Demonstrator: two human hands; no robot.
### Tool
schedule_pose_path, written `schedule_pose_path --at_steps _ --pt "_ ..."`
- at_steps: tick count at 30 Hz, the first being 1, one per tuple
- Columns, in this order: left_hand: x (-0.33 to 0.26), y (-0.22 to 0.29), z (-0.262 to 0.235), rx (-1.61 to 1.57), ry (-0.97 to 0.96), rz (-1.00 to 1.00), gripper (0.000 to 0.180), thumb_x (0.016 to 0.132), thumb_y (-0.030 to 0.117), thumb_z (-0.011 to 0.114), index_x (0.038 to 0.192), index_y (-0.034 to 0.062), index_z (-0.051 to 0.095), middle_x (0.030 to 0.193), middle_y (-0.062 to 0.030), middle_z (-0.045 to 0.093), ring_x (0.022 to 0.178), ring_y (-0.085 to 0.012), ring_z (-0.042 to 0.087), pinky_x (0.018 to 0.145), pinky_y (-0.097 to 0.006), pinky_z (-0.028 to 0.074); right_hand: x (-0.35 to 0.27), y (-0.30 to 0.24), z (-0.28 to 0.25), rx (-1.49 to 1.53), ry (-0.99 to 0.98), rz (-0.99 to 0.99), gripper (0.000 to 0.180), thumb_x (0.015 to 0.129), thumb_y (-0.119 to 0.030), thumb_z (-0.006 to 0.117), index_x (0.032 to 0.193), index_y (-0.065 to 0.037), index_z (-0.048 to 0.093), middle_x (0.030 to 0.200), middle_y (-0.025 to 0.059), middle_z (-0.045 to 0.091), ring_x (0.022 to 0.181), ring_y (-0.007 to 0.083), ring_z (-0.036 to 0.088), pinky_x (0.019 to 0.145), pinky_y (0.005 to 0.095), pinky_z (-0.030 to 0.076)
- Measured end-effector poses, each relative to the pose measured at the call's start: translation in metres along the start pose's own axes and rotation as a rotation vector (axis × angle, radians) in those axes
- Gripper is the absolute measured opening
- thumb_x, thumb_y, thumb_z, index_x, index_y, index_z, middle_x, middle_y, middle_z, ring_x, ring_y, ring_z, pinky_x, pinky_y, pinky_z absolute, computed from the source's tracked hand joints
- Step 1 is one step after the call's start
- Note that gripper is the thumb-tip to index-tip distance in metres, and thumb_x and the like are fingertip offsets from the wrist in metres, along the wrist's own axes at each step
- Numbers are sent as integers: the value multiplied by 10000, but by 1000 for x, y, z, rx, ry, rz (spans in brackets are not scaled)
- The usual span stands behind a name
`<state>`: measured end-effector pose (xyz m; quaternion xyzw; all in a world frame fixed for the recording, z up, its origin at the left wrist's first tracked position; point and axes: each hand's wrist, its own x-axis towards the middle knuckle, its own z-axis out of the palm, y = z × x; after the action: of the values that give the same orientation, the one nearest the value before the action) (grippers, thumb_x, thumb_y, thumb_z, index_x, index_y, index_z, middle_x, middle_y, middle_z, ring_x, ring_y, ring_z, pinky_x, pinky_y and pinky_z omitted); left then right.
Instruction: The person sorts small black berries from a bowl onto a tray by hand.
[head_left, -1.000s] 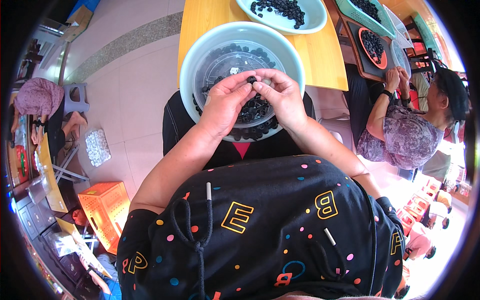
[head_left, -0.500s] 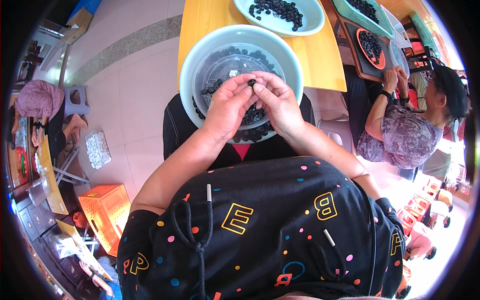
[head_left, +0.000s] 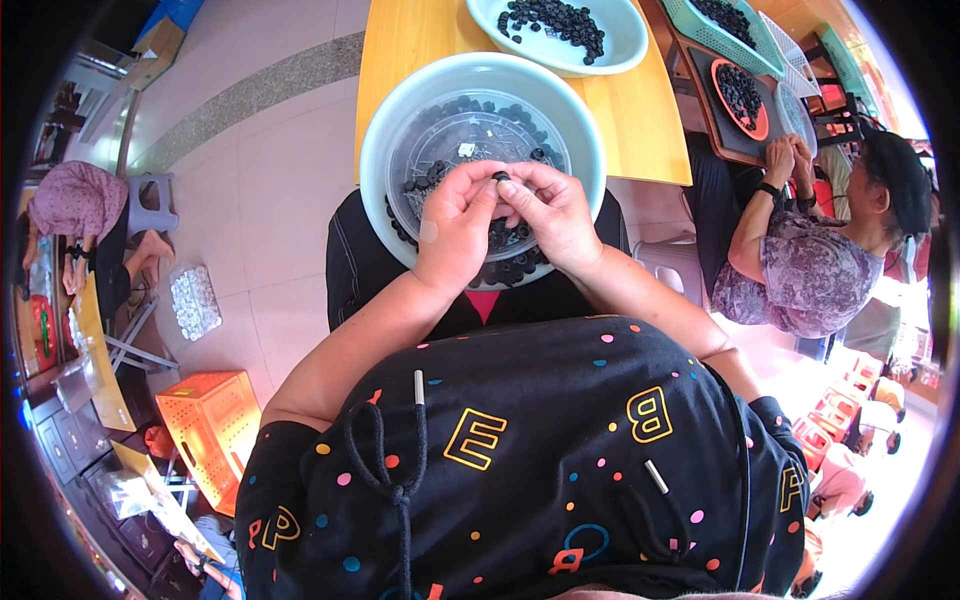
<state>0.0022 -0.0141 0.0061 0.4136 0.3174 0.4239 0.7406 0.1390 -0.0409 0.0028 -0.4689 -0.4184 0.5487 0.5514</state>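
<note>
Both my hands meet over a large pale-blue basin (head_left: 378,130) on my lap. Between my fingertips is a small round black part (head_left: 501,177), mostly covered by the fingers. My left hand (head_left: 453,228) is closed in a pinch on it from the left. From the right, my right hand (head_left: 557,222) grips the same part with thumb and fingers. Below them a clear plastic tray (head_left: 437,122) rests in the basin, holding thin metal pins, a small white piece and black parts. More black parts (head_left: 510,268) lie in the basin around the tray.
A second pale-blue basin (head_left: 620,55) of black parts stands on the yellow table (head_left: 640,140). To the right, a seated person (head_left: 800,260) works near an orange plate (head_left: 717,95) and a green basket (head_left: 690,20). An orange crate (head_left: 205,420) and a grey stool (head_left: 152,200) stand at left.
My hands have shifted slightly down and closer together, the black part still between the fingertips. My left hand has turned a little, showing its back more.
</note>
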Motion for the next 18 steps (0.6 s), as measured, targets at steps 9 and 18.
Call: schedule_pose_path --at_steps 9,18 --pt "-3 -9 -3 169 46 19 232 965 51 403 1150 -33 514 981 -124 626 833 -159 640 768 -277 536 -1 5 0 56 6 165 186 905 -136 597 996 21 641 850 60 664 733 120 634 620 228 511" --pt "-9 -8 2 144 119 -63 356 940 16 365 1281 -70 426 1043 -171 604 899 -199 630 832 -311 526 -2 14 5 45 -37 99 166 916 -85 566 1026 33 607 896 96 660 783 144 651 686 261 542"
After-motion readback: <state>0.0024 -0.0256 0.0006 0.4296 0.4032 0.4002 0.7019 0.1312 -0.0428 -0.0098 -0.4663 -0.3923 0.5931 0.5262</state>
